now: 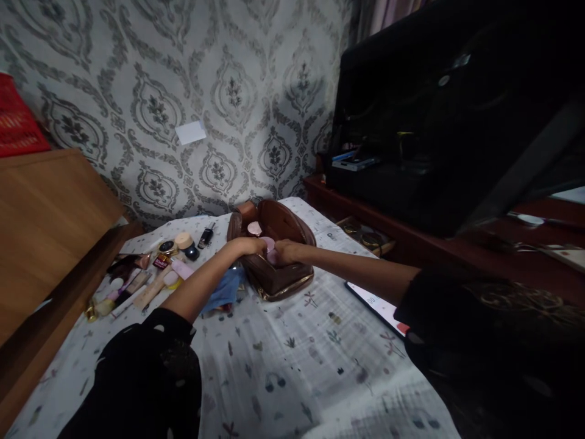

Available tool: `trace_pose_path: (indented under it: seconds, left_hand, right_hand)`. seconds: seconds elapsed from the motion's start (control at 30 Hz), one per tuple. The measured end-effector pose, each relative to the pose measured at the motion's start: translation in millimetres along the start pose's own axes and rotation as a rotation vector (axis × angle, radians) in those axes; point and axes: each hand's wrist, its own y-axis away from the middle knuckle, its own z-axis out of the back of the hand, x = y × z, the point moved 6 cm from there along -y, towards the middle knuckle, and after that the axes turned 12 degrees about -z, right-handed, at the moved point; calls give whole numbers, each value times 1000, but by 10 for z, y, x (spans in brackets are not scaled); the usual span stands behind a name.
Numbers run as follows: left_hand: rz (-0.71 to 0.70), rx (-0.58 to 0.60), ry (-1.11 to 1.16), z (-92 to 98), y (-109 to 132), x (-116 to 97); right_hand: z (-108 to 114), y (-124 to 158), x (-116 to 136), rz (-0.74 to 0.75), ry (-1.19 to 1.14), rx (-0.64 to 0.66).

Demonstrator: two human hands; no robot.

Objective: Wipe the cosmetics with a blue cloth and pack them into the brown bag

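Observation:
A brown cosmetic bag (278,277) with a gold rim lies open on a patterned white cloth (292,360). Both my hands reach into it. My left hand (250,246) is curled over a pale pink round item (267,243) inside the bag. My right hand (284,251) is closed beside it, touching the same pink item. Which hand bears it I cannot tell. Another pink round piece (254,228) sits deeper in the bag.
Several cosmetics (150,274) lie scattered at the left, with a blue cloth (226,289) under my left forearm. A phone (377,306) with a lit screen lies by my right arm. A wooden cabinet (50,225) stands left, dark furniture (434,140) right.

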Motion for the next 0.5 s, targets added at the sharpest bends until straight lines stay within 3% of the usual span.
trace_pose_path:
  seconds: [0.4, 0.5]
  left_hand:
    - [-23, -98, 38, -18, -46, 85]
    - [-67, -177, 47, 9, -70, 87]
  right_hand:
    - [29, 83, 32, -22, 150, -13]
    - [26, 83, 31, -13, 159, -17]
